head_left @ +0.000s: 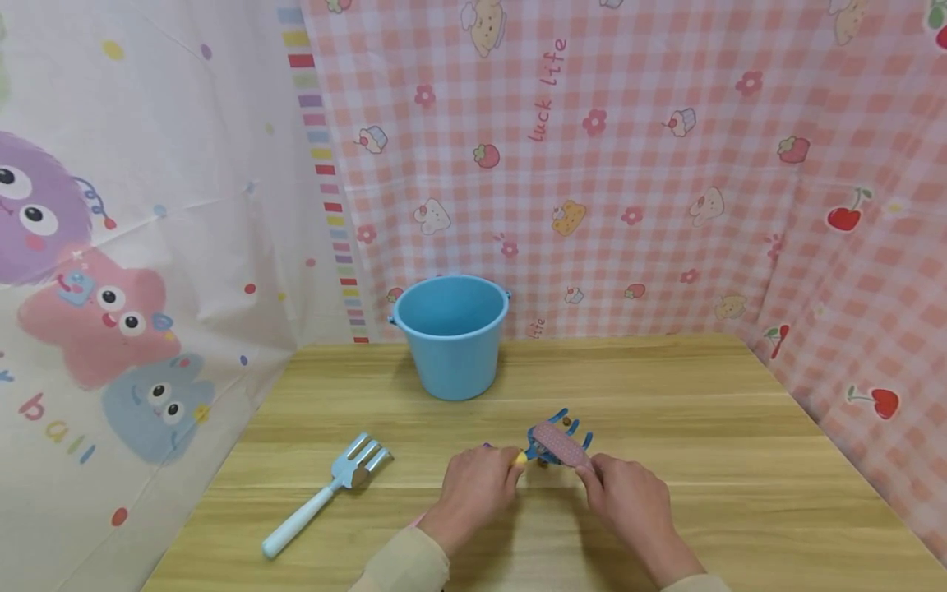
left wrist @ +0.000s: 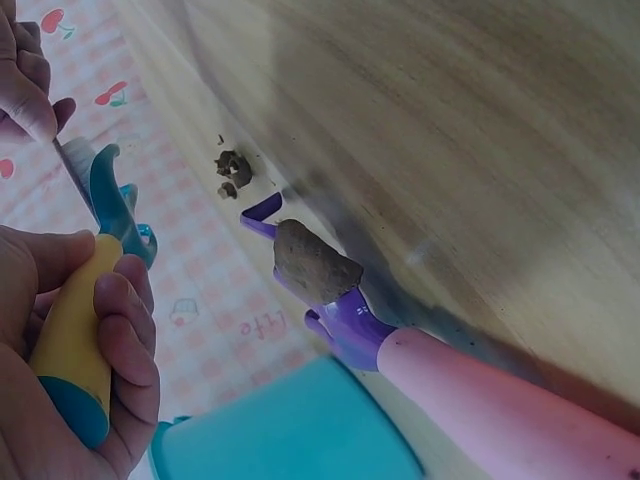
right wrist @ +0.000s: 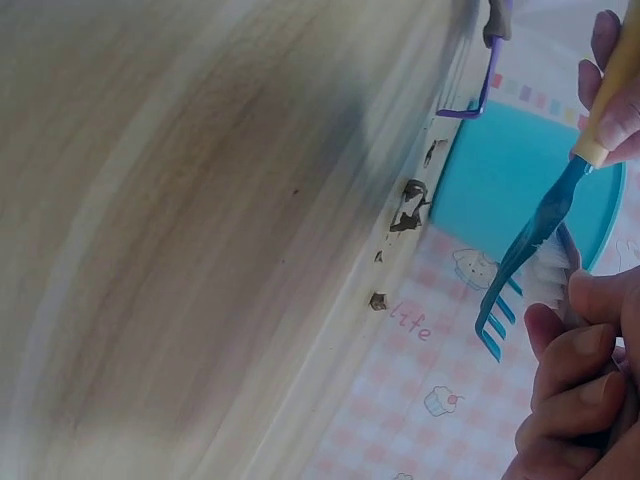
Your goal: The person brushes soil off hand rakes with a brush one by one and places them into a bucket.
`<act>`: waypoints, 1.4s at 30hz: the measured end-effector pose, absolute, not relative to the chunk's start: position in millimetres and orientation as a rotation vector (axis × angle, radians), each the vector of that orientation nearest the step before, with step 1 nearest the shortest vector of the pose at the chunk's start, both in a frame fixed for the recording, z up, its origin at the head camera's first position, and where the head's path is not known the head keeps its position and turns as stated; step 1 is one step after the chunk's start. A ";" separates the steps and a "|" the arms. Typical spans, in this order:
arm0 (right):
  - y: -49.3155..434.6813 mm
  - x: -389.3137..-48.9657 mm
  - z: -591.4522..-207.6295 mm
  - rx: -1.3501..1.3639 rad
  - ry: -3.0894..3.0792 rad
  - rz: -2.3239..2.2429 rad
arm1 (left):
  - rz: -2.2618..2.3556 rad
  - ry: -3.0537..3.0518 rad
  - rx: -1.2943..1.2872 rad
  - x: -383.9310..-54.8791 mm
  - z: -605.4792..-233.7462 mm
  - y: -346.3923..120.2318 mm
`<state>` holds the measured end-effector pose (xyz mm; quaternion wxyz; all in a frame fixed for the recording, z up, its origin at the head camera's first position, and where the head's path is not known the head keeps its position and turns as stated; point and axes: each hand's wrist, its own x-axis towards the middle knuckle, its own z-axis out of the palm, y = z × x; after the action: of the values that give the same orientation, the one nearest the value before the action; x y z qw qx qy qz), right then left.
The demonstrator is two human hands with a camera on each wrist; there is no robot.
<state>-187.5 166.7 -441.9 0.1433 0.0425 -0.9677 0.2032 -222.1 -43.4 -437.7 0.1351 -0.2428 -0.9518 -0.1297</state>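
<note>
My left hand grips the yellow handle of a small garden rake with a blue head. In my right hand is a brush with a dotted pink back, held at its near end. Its white bristles are right at the rake's blue head, which is raised above the table. Below the left hand lies a second rake, with a purple head and a pink handle; a brown lump of mud sits on its tines.
A light blue fork lies at the left of the wooden table, a brown lump on it. Toward the back stands a blue bucket. Brown crumbs are scattered under the hands. Patterned cloths hang around the table.
</note>
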 end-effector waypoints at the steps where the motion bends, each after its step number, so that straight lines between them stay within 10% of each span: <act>1: 166.3 -187.5 -442.3 0.123 -2.782 0.577 | -0.379 -2.756 -0.705 -222.4 -437.6 -43.4; 42: 170.4 -192.0 -446.4 0.128 -2.726 0.866 | -0.387 -2.748 -0.688 -222.6 -437.5 -42.6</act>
<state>-192.0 170.4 -446.4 0.1386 0.0443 -0.9430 0.2994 -222.6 -42.6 -437.5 0.1406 -0.2384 -0.9515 -0.1340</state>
